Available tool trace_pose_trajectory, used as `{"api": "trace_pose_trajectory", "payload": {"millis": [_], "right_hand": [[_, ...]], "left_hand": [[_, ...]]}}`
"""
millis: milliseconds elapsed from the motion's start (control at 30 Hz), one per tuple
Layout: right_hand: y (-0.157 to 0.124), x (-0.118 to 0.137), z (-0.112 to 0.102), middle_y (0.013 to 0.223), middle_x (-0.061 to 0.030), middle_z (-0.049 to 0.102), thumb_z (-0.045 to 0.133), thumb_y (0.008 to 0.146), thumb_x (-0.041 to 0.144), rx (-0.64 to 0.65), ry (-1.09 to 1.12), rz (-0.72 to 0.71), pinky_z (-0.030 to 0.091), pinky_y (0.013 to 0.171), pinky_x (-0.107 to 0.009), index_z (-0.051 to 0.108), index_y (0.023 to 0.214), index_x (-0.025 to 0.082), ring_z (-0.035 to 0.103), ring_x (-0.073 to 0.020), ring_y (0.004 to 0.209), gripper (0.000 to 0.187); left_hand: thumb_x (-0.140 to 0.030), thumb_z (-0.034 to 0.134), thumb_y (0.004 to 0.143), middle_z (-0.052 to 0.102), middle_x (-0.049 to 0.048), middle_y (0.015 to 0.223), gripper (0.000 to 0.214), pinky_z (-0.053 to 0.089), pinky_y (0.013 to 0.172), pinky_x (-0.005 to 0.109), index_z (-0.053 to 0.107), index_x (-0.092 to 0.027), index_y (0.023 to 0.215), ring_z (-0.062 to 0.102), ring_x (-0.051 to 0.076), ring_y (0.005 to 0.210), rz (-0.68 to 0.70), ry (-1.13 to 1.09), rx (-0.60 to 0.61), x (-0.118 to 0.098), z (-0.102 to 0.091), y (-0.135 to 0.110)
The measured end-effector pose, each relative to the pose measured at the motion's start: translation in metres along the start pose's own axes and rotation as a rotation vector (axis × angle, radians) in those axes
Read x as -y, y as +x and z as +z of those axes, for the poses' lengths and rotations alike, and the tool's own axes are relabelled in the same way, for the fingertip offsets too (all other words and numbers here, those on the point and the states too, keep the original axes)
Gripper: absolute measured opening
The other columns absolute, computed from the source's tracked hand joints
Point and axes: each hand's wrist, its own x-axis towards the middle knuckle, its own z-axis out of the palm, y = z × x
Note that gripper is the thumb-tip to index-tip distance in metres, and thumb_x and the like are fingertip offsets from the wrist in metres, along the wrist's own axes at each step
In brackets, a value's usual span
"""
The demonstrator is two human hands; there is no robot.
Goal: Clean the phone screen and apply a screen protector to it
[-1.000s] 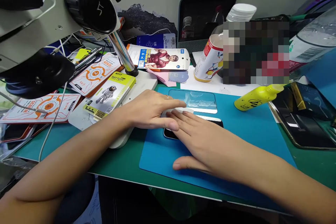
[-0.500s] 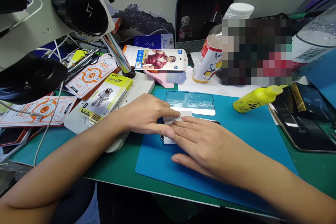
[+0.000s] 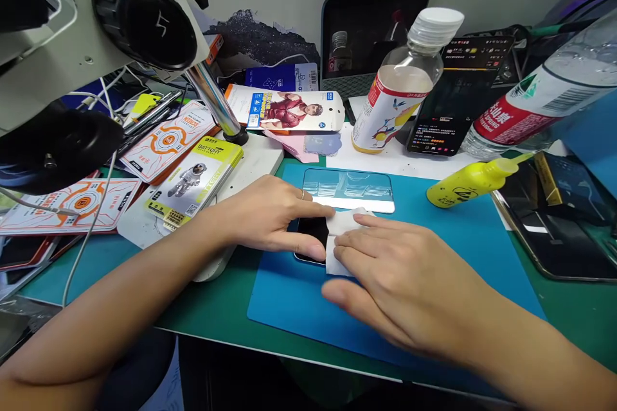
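Observation:
A dark smartphone (image 3: 311, 231) lies on the blue mat under both hands. My left hand (image 3: 270, 213) braces its left end, index finger along the far edge and thumb along the near edge. Over the screen's middle is a folded white wipe (image 3: 343, 223). My right hand (image 3: 390, 270) lies on the wipe with outstretched fingers pressing it down, the thumb held apart. That hand and the wipe hide the phone's right part. Just beyond the phone rests a clear screen protector (image 3: 347, 187) with a white strip along its near edge.
A yellow squeeze bottle (image 3: 457, 186) lies right of the protector. Behind stand a drink bottle (image 3: 398, 90), a propped phone (image 3: 448, 109) and a water bottle (image 3: 530, 106). At left are a microscope (image 3: 144, 19) and a battery package (image 3: 193, 176). Another phone (image 3: 554, 231) lies at far right.
My right hand has slid the wipe rightward along the phone, uncovering the dark screen near my left hand. The left hand has hardly moved.

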Motion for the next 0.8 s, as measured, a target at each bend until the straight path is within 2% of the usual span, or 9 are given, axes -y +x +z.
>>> {"api": "trace_pose_trajectory", "payload": {"millis": [67,133,267,333,400,467,567,667,800], "right_hand": [[-0.0016,0.0009,-0.002,0.073,-0.0099,0.075,0.013,0.109,0.074,0.041,0.108,0.061,0.061,0.087,-0.044,0.077,0.08,0.019,0.074,-0.0254,0.071,0.089],[-0.0034,0.001,-0.0023,0.074,-0.0118,0.076,0.002,0.096,0.088,0.041,0.177,0.105,0.061,0.086,-0.046,0.08,0.086,0.018,0.076,-0.0278,0.073,0.106],[-0.0043,0.0007,-0.0005,0.075,-0.0135,0.078,-0.003,0.092,0.091,0.016,0.208,0.131,0.059,0.093,-0.049,0.084,0.097,0.013,0.077,-0.0295,0.073,0.116],[-0.0033,0.0009,-0.0003,0.073,-0.013,0.077,-0.003,0.092,0.092,0.008,0.202,0.133,0.058,0.089,-0.048,0.083,0.095,0.013,0.077,-0.0292,0.072,0.117],[-0.0025,0.0014,-0.0006,0.073,-0.0116,0.076,0.002,0.095,0.09,0.01,0.18,0.135,0.055,0.075,-0.042,0.081,0.089,0.015,0.075,-0.0272,0.071,0.109],[-0.0025,0.0018,-0.0008,0.073,-0.0099,0.075,0.014,0.104,0.082,0.019,0.132,0.133,0.048,0.064,-0.038,0.076,0.081,0.018,0.072,-0.0235,0.068,0.092],[-0.0035,0.0021,0.0005,0.074,-0.0072,0.075,0.034,0.116,0.056,0.002,0.033,0.099,0.046,0.067,-0.037,0.073,0.078,0.019,0.07,-0.0209,0.067,0.066],[-0.0042,0.0023,0.0033,0.074,-0.0048,0.076,0.046,0.115,0.036,-0.039,-0.031,0.07,0.046,0.071,-0.037,0.073,0.08,0.02,0.071,-0.0213,0.069,0.047],[-0.0038,0.0034,0.0059,0.074,-0.004,0.076,0.047,0.114,0.036,-0.068,-0.069,0.049,0.047,0.067,-0.039,0.073,0.08,0.021,0.072,-0.0216,0.067,0.046]], "left_hand": [[-0.089,0.02,0.103,0.081,0.0089,0.091,0.097,0.037,0.063,0.033,0.076,-0.018,0.14,0.072,0.021,0.074,0.001,0.001,0.008,-0.0008,0.0,0.0002],[-0.089,0.02,0.103,0.08,0.0088,0.089,0.096,0.036,0.063,0.033,0.076,-0.018,0.138,0.071,0.021,0.073,-0.002,0.005,0.015,-0.0015,-0.0001,0.0005],[-0.089,0.019,0.103,0.08,0.0084,0.088,0.096,0.036,0.062,0.033,0.077,-0.019,0.134,0.071,0.02,0.073,-0.014,0.006,0.03,-0.0021,-0.0001,0.0008],[-0.088,0.02,0.104,0.08,0.0081,0.088,0.095,0.036,0.062,0.033,0.077,-0.019,0.134,0.071,0.02,0.073,-0.01,0.008,0.021,-0.0023,0.0002,0.0008],[-0.087,0.022,0.105,0.079,0.0076,0.086,0.092,0.036,0.061,0.032,0.077,-0.019,0.136,0.071,0.019,0.071,0.002,0.017,0.01,-0.0028,0.0008,0.0009],[-0.085,0.024,0.106,0.079,0.0069,0.083,0.09,0.037,0.061,0.032,0.077,-0.019,0.136,0.07,0.019,0.069,0.014,0.031,-0.005,-0.0034,0.0015,0.0008],[-0.084,0.029,0.106,0.077,0.0058,0.08,0.086,0.037,0.06,0.032,0.078,-0.018,0.134,0.069,0.018,0.066,0.023,0.053,-0.024,-0.0041,0.0028,0.0003],[-0.079,0.041,0.108,0.078,0.0052,0.081,0.075,0.038,0.061,0.032,0.078,-0.019,0.134,0.069,0.018,0.066,0.023,0.063,-0.027,-0.0043,0.0043,-0.0003],[-0.07,0.054,0.109,0.079,0.0047,0.085,0.063,0.04,0.062,0.031,0.074,-0.019,0.141,0.071,0.018,0.069,0.03,0.067,-0.036,-0.0045,0.006,-0.0008]]}}
